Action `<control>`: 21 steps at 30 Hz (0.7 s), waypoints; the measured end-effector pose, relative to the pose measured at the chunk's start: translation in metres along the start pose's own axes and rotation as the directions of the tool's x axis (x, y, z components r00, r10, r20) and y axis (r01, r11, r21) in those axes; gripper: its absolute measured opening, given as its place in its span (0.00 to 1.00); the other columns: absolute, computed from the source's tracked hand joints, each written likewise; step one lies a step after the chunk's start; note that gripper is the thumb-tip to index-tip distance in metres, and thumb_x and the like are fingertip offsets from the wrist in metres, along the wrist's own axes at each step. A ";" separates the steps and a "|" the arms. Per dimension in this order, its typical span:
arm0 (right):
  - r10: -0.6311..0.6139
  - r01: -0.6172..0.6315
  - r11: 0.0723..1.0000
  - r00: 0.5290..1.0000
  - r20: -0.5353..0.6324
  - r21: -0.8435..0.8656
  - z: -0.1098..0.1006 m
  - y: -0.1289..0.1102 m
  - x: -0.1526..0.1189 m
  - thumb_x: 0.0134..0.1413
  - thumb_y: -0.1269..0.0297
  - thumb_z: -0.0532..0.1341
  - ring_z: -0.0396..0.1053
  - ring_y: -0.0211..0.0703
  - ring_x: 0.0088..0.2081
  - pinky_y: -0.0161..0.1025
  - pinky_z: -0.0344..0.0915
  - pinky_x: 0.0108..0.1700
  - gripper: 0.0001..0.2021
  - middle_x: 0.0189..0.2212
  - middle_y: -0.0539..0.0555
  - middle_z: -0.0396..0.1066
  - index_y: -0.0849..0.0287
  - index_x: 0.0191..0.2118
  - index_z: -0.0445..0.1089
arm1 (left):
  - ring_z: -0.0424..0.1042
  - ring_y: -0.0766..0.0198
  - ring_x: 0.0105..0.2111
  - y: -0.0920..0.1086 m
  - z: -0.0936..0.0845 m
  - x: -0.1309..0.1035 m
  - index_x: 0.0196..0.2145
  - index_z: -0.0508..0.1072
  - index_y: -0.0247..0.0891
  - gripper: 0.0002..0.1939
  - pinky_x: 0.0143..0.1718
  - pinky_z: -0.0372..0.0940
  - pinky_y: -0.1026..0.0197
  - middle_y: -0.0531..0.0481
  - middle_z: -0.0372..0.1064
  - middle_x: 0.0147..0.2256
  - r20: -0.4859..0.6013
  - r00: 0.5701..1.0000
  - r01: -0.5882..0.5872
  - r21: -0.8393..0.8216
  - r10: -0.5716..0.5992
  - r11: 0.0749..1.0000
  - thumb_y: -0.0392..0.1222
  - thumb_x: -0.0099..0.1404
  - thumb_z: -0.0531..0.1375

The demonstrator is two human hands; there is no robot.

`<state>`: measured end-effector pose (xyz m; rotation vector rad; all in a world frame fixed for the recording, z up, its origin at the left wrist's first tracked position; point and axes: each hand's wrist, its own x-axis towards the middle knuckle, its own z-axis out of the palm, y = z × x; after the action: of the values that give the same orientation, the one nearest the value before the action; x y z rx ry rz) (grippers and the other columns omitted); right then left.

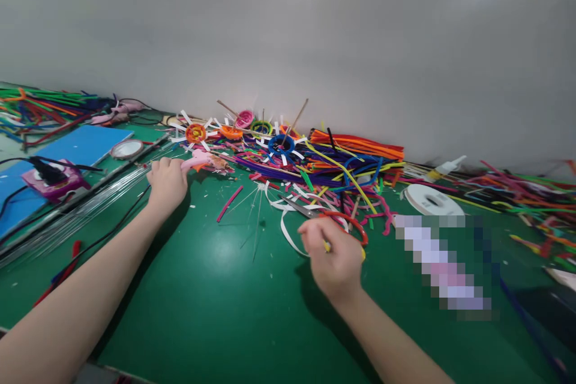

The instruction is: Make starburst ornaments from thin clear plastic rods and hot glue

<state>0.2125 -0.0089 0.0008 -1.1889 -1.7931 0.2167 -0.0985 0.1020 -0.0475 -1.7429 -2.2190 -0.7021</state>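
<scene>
My left hand (166, 183) is closed around the handle of a pink glue gun (200, 160) that lies low over the green table (211, 306), its nozzle pointing right. My right hand (335, 255) is closed on a small yellow piece (327, 246), right beside red-handled scissors (333, 216) that lie on the table. Behind both hands spreads a pile of coloured pipe cleaners (333, 162) with round coiled pieces fitted with white strips, such as an orange one (195, 132) and a blue one (281, 144).
A white partition wall (288, 42) closes off the back. Thin metal wires (81, 210) and a blue board (67, 150) lie left, with a pink device (54, 180) and black cables. A white tape roll (432, 199) sits right; more pipe cleaners (517, 192) lie beyond.
</scene>
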 end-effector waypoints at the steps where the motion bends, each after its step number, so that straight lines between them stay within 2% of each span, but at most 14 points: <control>1: 0.053 -0.056 0.997 0.998 -0.041 -0.053 -0.009 0.006 0.006 0.61 0.63 0.49 0.62 0.33 0.17 0.31 0.57 0.23 0.14 0.16 0.46 0.64 0.58 0.27 0.67 | 0.62 0.40 0.44 0.000 -0.003 0.000 0.44 0.71 0.33 0.20 0.39 0.60 0.44 0.32 0.66 0.43 -0.013 1.000 -0.003 -0.018 0.003 1.000 0.46 0.65 0.46; 3: 0.118 -0.131 0.969 0.990 -0.071 -0.207 -0.026 0.023 0.016 0.59 0.60 0.51 0.65 0.37 0.21 0.33 0.58 0.26 0.13 0.18 0.48 0.67 0.58 0.28 0.67 | 0.62 0.41 0.45 0.000 -0.008 -0.002 0.44 0.70 0.34 0.20 0.40 0.60 0.44 0.33 0.65 0.43 -0.047 0.999 -0.002 -0.064 -0.001 0.998 0.47 0.65 0.46; 5: 0.191 -0.186 0.899 0.981 -0.028 -0.395 -0.036 0.040 0.021 0.57 0.59 0.52 0.67 0.40 0.23 0.35 0.58 0.27 0.12 0.20 0.50 0.69 0.57 0.29 0.68 | 0.62 0.42 0.45 0.000 -0.011 -0.003 0.45 0.70 0.34 0.21 0.42 0.60 0.45 0.34 0.65 0.43 -0.084 0.996 0.006 -0.120 -0.016 0.993 0.48 0.66 0.45; 7: 0.277 -0.188 0.837 0.956 0.102 -0.513 -0.040 0.053 0.021 0.55 0.61 0.53 0.69 0.43 0.29 0.37 0.60 0.30 0.10 0.27 0.53 0.72 0.58 0.32 0.69 | 0.63 0.44 0.44 0.001 -0.010 -0.004 0.45 0.69 0.34 0.21 0.43 0.60 0.46 0.35 0.65 0.41 -0.112 0.993 0.011 -0.175 -0.031 0.984 0.48 0.66 0.45; 9: 0.315 -0.123 0.796 0.921 0.231 -0.593 -0.038 0.061 0.018 0.53 0.63 0.54 0.70 0.48 0.38 0.40 0.63 0.37 0.09 0.33 0.56 0.73 0.59 0.34 0.70 | 0.64 0.47 0.44 0.003 -0.007 -0.004 0.45 0.69 0.35 0.20 0.44 0.60 0.47 0.37 0.66 0.39 -0.126 0.991 0.008 -0.220 -0.037 0.976 0.48 0.66 0.45; 11: 0.322 -0.058 0.764 0.897 0.302 -0.642 -0.036 0.064 0.014 0.51 0.65 0.54 0.69 0.51 0.42 0.43 0.64 0.41 0.10 0.36 0.58 0.72 0.61 0.37 0.69 | 0.64 0.49 0.43 0.005 -0.004 -0.005 0.45 0.69 0.35 0.20 0.45 0.60 0.49 0.39 0.66 0.38 -0.135 0.990 0.002 -0.258 -0.038 0.966 0.49 0.65 0.45; 14: 0.329 -0.003 0.729 0.878 0.347 -0.684 -0.036 0.065 0.011 0.47 0.66 0.55 0.69 0.53 0.41 0.46 0.64 0.42 0.12 0.36 0.60 0.72 0.62 0.39 0.69 | 0.65 0.50 0.43 0.007 0.000 -0.006 0.44 0.69 0.36 0.20 0.45 0.61 0.50 0.40 0.66 0.37 -0.138 0.990 -0.004 -0.293 -0.038 0.956 0.50 0.65 0.46; 19: 0.277 0.036 0.772 0.879 0.387 -0.634 -0.039 0.070 0.011 0.45 0.71 0.55 0.70 0.51 0.41 0.45 0.64 0.43 0.17 0.38 0.59 0.72 0.62 0.44 0.68 | 0.65 0.51 0.43 0.007 0.001 -0.006 0.43 0.70 0.37 0.19 0.45 0.60 0.50 0.41 0.66 0.37 -0.147 0.988 -0.002 -0.318 -0.047 0.948 0.50 0.65 0.47; 21: 0.308 0.005 0.764 0.876 0.372 -0.645 -0.039 0.072 0.011 0.44 0.73 0.55 0.70 0.50 0.42 0.43 0.65 0.41 0.19 0.40 0.59 0.71 0.62 0.45 0.67 | 0.65 0.51 0.43 0.006 0.001 -0.005 0.43 0.70 0.37 0.19 0.45 0.60 0.51 0.42 0.66 0.37 -0.156 0.986 0.002 -0.327 -0.056 0.945 0.50 0.64 0.47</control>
<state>0.2869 0.0238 -0.0140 -1.9010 -2.2791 -0.0310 -0.0914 0.0991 -0.0491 -1.7204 -2.1134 -1.2333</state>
